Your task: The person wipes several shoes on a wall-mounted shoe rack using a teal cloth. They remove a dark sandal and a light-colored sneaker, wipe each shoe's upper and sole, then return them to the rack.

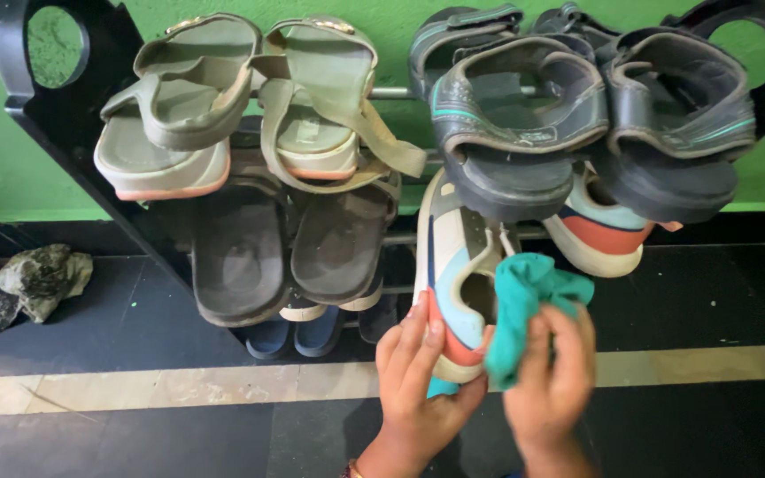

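A white sneaker with pale blue, navy and orange-red panels hangs heel-down off the rack's middle row, sole leftward. A crumpled teal cloth presses against its opening.

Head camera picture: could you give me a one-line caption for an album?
Left hand steadies a white sneaker while right hand presses a teal cloth against it.

Open floor lay across the lower left of the frame. Dark sandals overhung the sneaker at centre right; brown slippers crowded its left side.
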